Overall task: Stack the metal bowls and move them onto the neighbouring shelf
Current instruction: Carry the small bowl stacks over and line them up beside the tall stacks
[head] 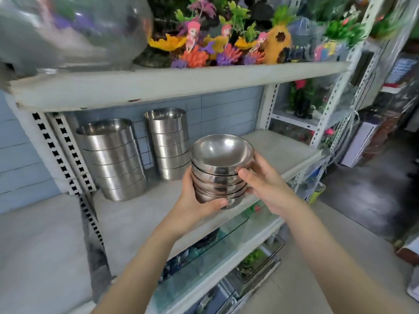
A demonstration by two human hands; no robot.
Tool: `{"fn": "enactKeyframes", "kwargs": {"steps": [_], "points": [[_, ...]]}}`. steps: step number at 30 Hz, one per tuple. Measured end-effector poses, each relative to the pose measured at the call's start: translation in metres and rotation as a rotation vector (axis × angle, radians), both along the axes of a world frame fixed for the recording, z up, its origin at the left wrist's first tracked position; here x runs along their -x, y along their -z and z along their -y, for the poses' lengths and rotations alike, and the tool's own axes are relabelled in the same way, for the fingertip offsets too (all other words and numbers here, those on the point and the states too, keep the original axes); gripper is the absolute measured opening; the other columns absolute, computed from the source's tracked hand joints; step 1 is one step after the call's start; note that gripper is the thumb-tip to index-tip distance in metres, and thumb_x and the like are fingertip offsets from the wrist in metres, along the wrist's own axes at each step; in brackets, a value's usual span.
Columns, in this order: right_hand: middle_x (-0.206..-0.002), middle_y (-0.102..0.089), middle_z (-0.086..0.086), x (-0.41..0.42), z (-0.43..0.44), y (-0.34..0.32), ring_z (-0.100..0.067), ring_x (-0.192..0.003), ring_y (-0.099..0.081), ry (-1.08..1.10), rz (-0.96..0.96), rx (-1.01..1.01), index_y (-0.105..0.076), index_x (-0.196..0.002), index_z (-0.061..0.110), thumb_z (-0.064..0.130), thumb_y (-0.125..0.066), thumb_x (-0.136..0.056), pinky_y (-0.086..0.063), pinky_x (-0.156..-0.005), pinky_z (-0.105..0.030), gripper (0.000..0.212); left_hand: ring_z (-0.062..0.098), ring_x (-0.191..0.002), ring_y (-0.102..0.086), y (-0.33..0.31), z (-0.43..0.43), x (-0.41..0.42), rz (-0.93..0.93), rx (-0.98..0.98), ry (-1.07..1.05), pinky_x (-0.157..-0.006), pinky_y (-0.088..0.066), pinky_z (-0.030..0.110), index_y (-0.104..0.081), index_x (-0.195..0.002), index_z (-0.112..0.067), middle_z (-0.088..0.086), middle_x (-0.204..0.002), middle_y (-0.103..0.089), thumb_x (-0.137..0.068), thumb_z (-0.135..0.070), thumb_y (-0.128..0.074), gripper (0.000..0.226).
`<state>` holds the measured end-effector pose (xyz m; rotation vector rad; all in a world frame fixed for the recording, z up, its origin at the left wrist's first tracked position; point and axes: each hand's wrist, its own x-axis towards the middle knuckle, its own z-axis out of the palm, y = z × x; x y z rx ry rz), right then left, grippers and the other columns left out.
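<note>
1. A white slotted-metal shelving unit fills the frame, and its pale middle shelf (283,150) runs from the centre to the right.
2. The left hand (195,200), just below centre, cups the underside and left side of a nested stack of round metal bowls (221,168), thumb curled across the lowest bowl.
3. The right hand (265,184) grips the stack's right side, thumb pressed on the front of the upper bowls.
4. The stack is held upright in the air in front of the middle shelf, clear of its board.
5. Behind it, at the back of that shelf, stand 2 taller stacks of straight-sided metal bowls (113,159), left of centre.
6. A slotted upright (90,223) divides this bay from a pale neighbouring shelf (34,234) at the lower left.
7. The upper shelf (158,87) carries bright aquarium ornaments (217,48) and, at the upper left, a blurred glass bowl (79,30).
8. Glass tanks (226,245) sit on the shelves below, at the bottom centre.
</note>
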<state>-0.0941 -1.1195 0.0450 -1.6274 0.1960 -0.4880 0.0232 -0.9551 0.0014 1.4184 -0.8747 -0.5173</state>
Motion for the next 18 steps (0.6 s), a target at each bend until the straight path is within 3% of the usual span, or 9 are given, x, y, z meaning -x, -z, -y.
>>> {"fn": "enactKeyframes", "kwargs": {"steps": [5, 7, 10, 15, 18], "points": [[-0.127, -0.056, 0.025, -0.024, 0.089, 0.020, 0.011, -0.109, -0.062, -0.094, -0.033, 0.015, -0.042, -0.134, 0.048, 0.015, -0.068, -0.090, -0.056, -0.086, -0.019, 0.061, -0.006, -0.119, -0.055, 0.017, 0.073, -0.015, -0.023, -0.081, -0.058, -0.096, -0.050, 0.020, -0.018, -0.141, -0.038, -0.011, -0.139, -0.048, -0.070, -0.017, -0.087, 0.102], [-0.131, -0.056, 0.022, -0.038, 0.116, 0.028, 0.004, -0.118, -0.060, -0.123, -0.060, 0.030, -0.041, -0.140, 0.045, 0.024, -0.073, -0.085, -0.054, -0.100, -0.029, 0.067, -0.010, -0.117, -0.054, 0.024, 0.096, -0.022, -0.028, -0.100, -0.115, -0.096, -0.049, 0.017, -0.019, -0.142, -0.033, -0.011, -0.138, -0.048, -0.068, -0.014, -0.088, 0.103], [-0.137, -0.058, 0.019, -0.063, 0.143, 0.035, -0.010, -0.129, -0.057, -0.166, -0.077, 0.058, -0.043, -0.142, 0.046, 0.039, -0.079, -0.077, -0.047, -0.109, -0.044, 0.075, -0.017, -0.111, -0.052, 0.035, 0.121, -0.040, -0.051, -0.136, -0.207, -0.083, -0.045, 0.004, -0.021, -0.138, -0.028, -0.012, -0.134, -0.048, -0.067, -0.009, -0.089, 0.100], [-0.141, -0.057, 0.013, -0.110, 0.178, 0.049, -0.012, -0.131, -0.056, -0.227, -0.101, 0.074, -0.042, -0.144, 0.045, 0.053, -0.086, -0.068, -0.046, -0.108, -0.034, 0.088, 0.004, -0.123, -0.053, 0.054, 0.147, -0.077, -0.079, -0.284, -0.300, -0.107, -0.045, 0.035, -0.023, -0.143, -0.027, -0.010, -0.134, -0.053, -0.044, -0.047, -0.095, 0.123], [-0.131, -0.063, 0.014, -0.131, 0.191, 0.060, -0.004, -0.122, -0.059, -0.238, -0.110, 0.080, -0.043, -0.140, 0.040, 0.033, -0.078, -0.079, -0.047, -0.103, -0.025, 0.071, 0.006, -0.124, -0.053, 0.064, 0.157, -0.090, -0.077, -0.324, -0.318, -0.108, -0.045, 0.039, -0.020, -0.145, -0.022, -0.007, -0.135, -0.054, -0.040, -0.055, -0.094, 0.132]]}}
